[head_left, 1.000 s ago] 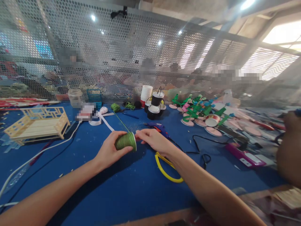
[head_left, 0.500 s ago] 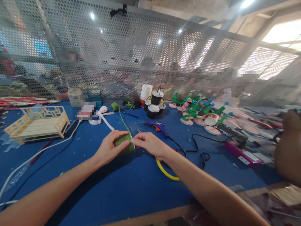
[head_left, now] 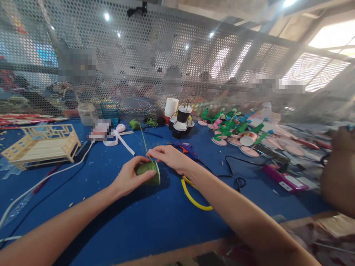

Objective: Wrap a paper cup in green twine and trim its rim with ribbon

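Observation:
My left hand [head_left: 129,176] is closed around a paper cup [head_left: 149,176] wrapped in green yarn, tilted on its side with its white rim to the right. At the cup's upper edge, my right hand [head_left: 168,158] pinches the green yarn [head_left: 144,137]. That strand runs back to a ball of green yarn [head_left: 134,125] at the rear of the table. Just beyond my right wrist lies a blue and orange glue gun [head_left: 186,149], partly hidden by the hand. A yellow ring [head_left: 194,201] rests under my right forearm.
A small wooden bed model [head_left: 41,146] stands left, beside a white cable. Behind are white ribbon [head_left: 124,142], stacked white cups [head_left: 171,107] and small black buckets [head_left: 180,129]. Green craft plants [head_left: 230,127] and a purple power strip [head_left: 285,179] lie right. Another person's arm [head_left: 340,170] is at the right edge.
My right hand has moved from the cup's rim up and over to its far side, drawing the yarn along. The cup has turned slightly in my left hand, showing more wrapped side.

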`<state>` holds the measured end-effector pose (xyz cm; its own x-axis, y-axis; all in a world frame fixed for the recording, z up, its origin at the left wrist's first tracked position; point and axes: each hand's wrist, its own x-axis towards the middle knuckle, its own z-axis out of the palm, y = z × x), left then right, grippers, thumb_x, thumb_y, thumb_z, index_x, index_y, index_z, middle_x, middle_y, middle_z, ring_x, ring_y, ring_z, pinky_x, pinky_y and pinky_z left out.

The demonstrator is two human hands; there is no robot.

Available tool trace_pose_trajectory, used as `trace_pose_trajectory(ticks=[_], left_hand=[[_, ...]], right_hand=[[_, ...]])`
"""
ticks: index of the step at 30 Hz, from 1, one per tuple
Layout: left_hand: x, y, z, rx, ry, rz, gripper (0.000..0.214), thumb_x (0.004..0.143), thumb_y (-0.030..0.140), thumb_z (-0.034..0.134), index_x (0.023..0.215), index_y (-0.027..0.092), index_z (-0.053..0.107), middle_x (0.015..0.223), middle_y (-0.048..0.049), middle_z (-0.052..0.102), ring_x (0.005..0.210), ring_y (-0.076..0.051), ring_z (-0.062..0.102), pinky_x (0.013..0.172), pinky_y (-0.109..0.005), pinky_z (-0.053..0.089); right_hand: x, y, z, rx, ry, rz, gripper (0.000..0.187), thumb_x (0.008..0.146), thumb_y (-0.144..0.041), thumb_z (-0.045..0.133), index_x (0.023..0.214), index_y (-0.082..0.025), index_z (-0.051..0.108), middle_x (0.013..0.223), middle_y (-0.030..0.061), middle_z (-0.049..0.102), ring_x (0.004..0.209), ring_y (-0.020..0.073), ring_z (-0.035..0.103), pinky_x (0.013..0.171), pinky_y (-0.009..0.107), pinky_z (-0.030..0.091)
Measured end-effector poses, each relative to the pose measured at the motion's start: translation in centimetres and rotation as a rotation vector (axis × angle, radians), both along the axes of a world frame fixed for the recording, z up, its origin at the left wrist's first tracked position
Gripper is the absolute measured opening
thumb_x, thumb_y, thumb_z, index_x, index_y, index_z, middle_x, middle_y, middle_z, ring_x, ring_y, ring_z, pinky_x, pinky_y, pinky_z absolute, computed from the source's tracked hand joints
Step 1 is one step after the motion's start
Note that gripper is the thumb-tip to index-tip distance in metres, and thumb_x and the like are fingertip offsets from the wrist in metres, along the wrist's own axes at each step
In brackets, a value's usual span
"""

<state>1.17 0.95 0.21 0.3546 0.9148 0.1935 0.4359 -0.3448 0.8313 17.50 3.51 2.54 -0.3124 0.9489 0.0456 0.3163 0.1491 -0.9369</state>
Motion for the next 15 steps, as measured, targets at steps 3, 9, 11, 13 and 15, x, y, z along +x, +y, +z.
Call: trace_pose_trajectory(ticks=[3,9,11,13,15], left_hand=[[0.1,0.0,0.1,-0.058,-0.048,0.009,0.039,0.068,0.049,0.055,0.087,0.014,0.058,0.074,-0.0026,0.060,0.065,-0.016,0.053,0.059,-0.026,0.041],[0.2,0.2,0.0,-0.166,-0.139,0.022,0.035,0.070,0.047,0.054,0.079,0.014,0.060,0.068,-0.0014,0.060,0.061,-0.014,0.053,0.056,-0.024,0.040],[0.2,0.2,0.0,-0.189,-0.127,0.031,0.035,0.069,0.047,0.056,0.081,0.015,0.061,0.067,-0.0008,0.061,0.057,-0.013,0.052,0.052,-0.023,0.038],[0.0,0.2,-0.2,-0.198,-0.123,0.045,0.035,0.069,0.047,0.057,0.082,0.016,0.062,0.067,-0.0010,0.061,0.056,-0.013,0.052,0.051,-0.023,0.038],[-0.1,0.3,-0.3,-0.170,-0.118,0.062,0.034,0.069,0.047,0.057,0.082,0.016,0.062,0.069,-0.0016,0.062,0.058,-0.014,0.053,0.052,-0.023,0.038]], right_hand=[[-1.0,0.5,0.5,0.017,0.056,0.081,0.028,0.079,-0.039,0.051,0.080,-0.015,0.066,0.082,0.0029,0.066,0.076,0.0127,0.057,0.071,0.025,0.041],[-1.3,1.0,1.2,0.249,-0.265,0.092,0.032,0.083,-0.034,0.045,0.066,-0.014,0.063,0.061,0.0001,0.060,0.060,0.0119,0.053,0.058,0.023,0.038],[0.3,1.3,1.7,0.265,-0.357,-0.022,0.031,0.083,-0.035,0.045,0.069,-0.015,0.063,0.062,0.0008,0.062,0.059,0.0118,0.055,0.056,0.023,0.038],[2.9,1.7,2.1,0.271,-0.493,-0.275,0.030,0.083,-0.037,0.043,0.072,-0.016,0.062,0.067,0.0014,0.064,0.059,0.0118,0.057,0.056,0.022,0.039],[6.0,2.0,2.3,0.276,-0.572,-0.441,0.029,0.084,-0.034,0.041,0.077,-0.015,0.061,0.073,0.0053,0.065,0.066,0.0155,0.059,0.060,0.025,0.039]])
